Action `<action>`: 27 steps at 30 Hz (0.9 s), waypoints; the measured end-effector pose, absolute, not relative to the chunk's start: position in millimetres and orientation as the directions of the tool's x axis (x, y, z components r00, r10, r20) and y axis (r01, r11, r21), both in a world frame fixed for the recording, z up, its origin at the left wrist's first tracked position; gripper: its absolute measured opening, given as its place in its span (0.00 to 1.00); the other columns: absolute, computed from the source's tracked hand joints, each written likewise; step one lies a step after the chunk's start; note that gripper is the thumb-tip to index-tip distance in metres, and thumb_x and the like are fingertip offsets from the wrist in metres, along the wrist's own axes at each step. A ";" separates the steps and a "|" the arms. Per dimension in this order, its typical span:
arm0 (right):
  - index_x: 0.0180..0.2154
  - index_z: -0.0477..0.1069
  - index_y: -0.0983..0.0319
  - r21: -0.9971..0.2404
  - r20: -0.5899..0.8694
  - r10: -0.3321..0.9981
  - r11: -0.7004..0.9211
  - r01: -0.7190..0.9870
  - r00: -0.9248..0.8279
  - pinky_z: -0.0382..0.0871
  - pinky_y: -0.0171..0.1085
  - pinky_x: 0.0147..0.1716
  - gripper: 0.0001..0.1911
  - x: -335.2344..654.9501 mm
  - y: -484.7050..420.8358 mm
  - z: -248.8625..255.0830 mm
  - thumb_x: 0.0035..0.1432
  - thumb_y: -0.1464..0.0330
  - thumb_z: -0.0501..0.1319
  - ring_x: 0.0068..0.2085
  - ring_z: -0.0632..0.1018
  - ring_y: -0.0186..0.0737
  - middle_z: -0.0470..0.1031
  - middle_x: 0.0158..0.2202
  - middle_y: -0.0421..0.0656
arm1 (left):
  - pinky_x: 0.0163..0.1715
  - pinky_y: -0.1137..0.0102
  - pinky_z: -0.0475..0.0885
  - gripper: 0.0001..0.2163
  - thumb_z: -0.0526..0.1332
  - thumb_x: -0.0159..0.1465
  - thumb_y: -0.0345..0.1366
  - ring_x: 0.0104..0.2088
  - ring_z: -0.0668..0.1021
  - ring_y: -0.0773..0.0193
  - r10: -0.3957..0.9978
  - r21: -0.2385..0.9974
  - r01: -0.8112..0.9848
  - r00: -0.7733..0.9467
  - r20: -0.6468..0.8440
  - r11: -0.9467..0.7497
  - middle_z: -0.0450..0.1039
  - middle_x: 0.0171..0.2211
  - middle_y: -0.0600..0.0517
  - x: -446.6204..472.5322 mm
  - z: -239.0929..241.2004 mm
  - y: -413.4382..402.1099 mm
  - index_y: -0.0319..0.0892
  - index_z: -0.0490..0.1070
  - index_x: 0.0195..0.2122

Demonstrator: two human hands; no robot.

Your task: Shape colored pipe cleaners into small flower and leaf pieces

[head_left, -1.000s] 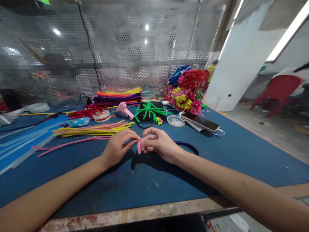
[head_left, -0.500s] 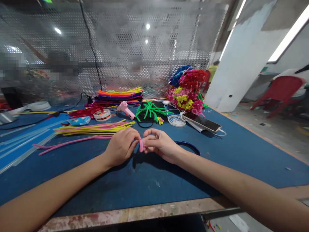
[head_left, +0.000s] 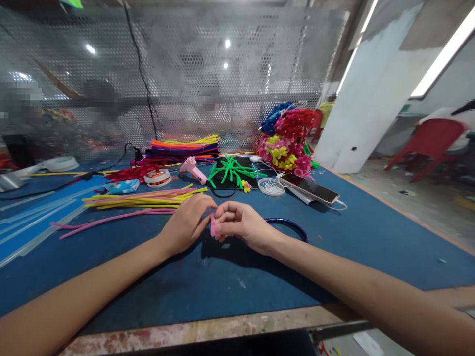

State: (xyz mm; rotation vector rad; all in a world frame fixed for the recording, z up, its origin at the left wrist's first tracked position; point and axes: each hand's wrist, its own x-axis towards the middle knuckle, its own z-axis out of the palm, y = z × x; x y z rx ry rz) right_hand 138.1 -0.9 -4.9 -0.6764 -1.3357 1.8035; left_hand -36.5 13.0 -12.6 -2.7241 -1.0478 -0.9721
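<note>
A small bent pink pipe cleaner (head_left: 213,226) is between my two hands, above the blue table mat. My right hand (head_left: 247,227) pinches it between thumb and fingers. My left hand (head_left: 187,222) is curled with its thumb and forefinger at the upper end of the same piece; the exact contact is partly hidden. Behind my left hand lie long pink pipe cleaners (head_left: 115,220) and a bundle of yellow and pink ones (head_left: 141,198). A dark blue hoop (head_left: 293,225) lies beside my right wrist, partly covered by it.
A pink glue gun (head_left: 193,169), green pipe-cleaner pieces (head_left: 232,170) and a dish of white beads (head_left: 271,186) stand farther back. A phone (head_left: 311,188) with a cable lies right of them. Pipe-cleaner flowers (head_left: 289,133) are heaped before a perforated metal screen (head_left: 230,113).
The pink piece has turned and shifted slightly left. My right hand has moved left with its fingers closed further around it, and my left thumb and forefinger have parted a little.
</note>
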 end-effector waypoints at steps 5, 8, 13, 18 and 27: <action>0.27 0.64 0.65 -0.945 0.038 0.835 -0.149 -0.292 -0.549 0.68 0.30 0.24 0.16 139.1 -0.9 -4.7 0.37 0.70 0.69 0.23 0.73 0.30 0.72 0.21 0.37 | 0.44 0.64 0.65 0.08 0.52 0.61 0.30 0.44 0.70 0.62 0.451 0.108 0.516 0.606 0.656 -0.850 0.69 0.41 0.48 -43.8 -15.0 16.8 0.44 0.65 0.41; 0.29 0.63 0.64 -0.943 0.049 0.827 -0.146 -0.298 -0.560 0.68 0.30 0.25 0.17 139.2 -1.7 -4.8 0.37 0.70 0.69 0.24 0.74 0.30 0.72 0.22 0.37 | 0.44 0.62 0.64 0.08 0.53 0.61 0.31 0.41 0.72 0.63 0.370 0.023 0.481 0.642 0.672 -0.876 0.73 0.37 0.50 -50.4 -14.3 22.4 0.46 0.68 0.40; 0.31 0.62 0.64 -0.953 0.063 0.809 -0.125 -0.276 -0.585 0.68 0.32 0.26 0.19 138.7 -4.7 -3.1 0.37 0.69 0.69 0.25 0.73 0.30 0.72 0.23 0.37 | 0.48 0.58 0.59 0.06 0.55 0.59 0.32 0.36 0.75 0.64 0.246 -0.196 0.486 0.701 0.669 -0.852 0.76 0.30 0.54 -54.9 -8.2 21.8 0.47 0.70 0.34; 0.30 0.61 0.63 -0.976 0.131 0.797 -0.001 -0.219 -0.589 0.66 0.30 0.27 0.17 140.0 -5.9 -1.3 0.40 0.70 0.67 0.25 0.73 0.28 0.72 0.24 0.36 | 0.49 0.56 0.57 0.05 0.56 0.57 0.31 0.34 0.74 0.63 0.263 -0.250 0.522 0.719 0.644 -0.815 0.75 0.27 0.55 -51.6 -3.1 15.3 0.46 0.69 0.31; 0.29 0.61 0.62 -0.982 0.163 0.834 0.086 -0.168 -0.528 0.65 0.30 0.27 0.18 139.6 -2.1 -6.1 0.40 0.65 0.68 0.26 0.72 0.28 0.71 0.24 0.36 | 0.51 0.55 0.54 0.05 0.54 0.58 0.32 0.36 0.72 0.62 0.480 -0.075 0.632 0.655 0.583 -0.772 0.74 0.28 0.55 -47.1 -2.4 16.4 0.45 0.70 0.30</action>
